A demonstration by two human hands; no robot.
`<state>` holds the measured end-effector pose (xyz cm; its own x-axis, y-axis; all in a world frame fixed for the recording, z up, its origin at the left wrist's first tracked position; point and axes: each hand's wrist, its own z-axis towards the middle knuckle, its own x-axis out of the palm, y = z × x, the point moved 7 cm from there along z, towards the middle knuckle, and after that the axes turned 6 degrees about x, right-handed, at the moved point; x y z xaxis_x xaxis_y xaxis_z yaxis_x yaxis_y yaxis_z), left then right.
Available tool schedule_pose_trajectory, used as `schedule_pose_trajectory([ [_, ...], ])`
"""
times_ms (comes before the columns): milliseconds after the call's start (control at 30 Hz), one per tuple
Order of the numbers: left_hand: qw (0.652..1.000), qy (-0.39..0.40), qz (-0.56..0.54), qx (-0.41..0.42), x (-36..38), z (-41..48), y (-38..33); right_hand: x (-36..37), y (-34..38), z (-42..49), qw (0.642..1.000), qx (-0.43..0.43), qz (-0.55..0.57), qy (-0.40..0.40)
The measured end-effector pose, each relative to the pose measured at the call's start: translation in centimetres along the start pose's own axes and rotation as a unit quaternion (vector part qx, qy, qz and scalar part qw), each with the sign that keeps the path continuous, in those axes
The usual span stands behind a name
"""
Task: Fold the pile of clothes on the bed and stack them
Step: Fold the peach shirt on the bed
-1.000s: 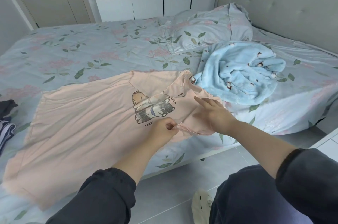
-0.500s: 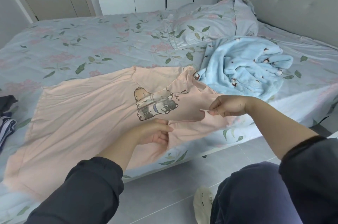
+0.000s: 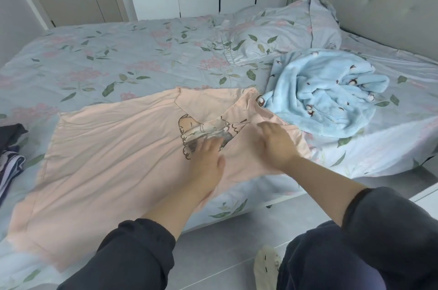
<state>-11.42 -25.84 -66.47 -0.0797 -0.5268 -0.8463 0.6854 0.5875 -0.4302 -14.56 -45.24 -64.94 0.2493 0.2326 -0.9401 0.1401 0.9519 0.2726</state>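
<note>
Note pink shirt (image 3: 106, 147) spread flat along near edge of bed (image 3: 118, 57). Record left hand (image 3: 208, 159) open, fingers straight, pressing on the cartoon print; right hand (image 3: 277, 145) likewise flat on the folded-in sleeve beside it. Note blue fleece garment (image 3: 327, 95) crumpled toward the near right corner, touching the shirt.

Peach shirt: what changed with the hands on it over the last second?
Both hands let go of the fabric they pinched: the left hand and right hand now lie flat on the peach shirt, pressing down its folded-over part. The blue fleece garment and dark clothes stayed put.
</note>
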Motion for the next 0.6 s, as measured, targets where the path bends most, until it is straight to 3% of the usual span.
schedule_pose_trajectory([
  [67, 0.979, 0.131, 0.115, 0.109, 2.8, -0.7, -0.7, 3.1, 0.6, -2.5, 0.986, -0.104, -0.076, 0.108],
  [133, 0.96, 0.2, 0.159, 0.117, 4.4, -1.5, 0.4, 4.2, -2.7, -2.9, 0.983, -0.01, -0.114, 0.145],
  [200, 0.962, 0.194, 0.157, 0.107, 4.5, -1.6, 1.0, 3.2, -6.1, -2.2, 0.979, 0.126, -0.111, 0.117],
  [333, 0.966, 0.176, 0.157, 0.104, 4.4, -1.5, 0.9, 1.0, -8.2, -1.4, 0.976, 0.202, -0.076, 0.018],
  [400, 0.967, 0.176, 0.156, 0.098, 4.5, -1.5, 0.9, 0.0, -9.8, -1.5, 0.947, 0.319, -0.016, -0.021],
  [467, 0.968, 0.177, 0.151, 0.094, 4.4, -1.5, 1.1, -0.2, -11.0, -1.6, 0.909, 0.416, 0.03, -0.008],
  [600, 0.966, 0.206, 0.123, 0.096, 4.4, -1.2, 0.9, -0.3, -11.6, -1.2, 0.847, 0.502, 0.173, 0.039],
])
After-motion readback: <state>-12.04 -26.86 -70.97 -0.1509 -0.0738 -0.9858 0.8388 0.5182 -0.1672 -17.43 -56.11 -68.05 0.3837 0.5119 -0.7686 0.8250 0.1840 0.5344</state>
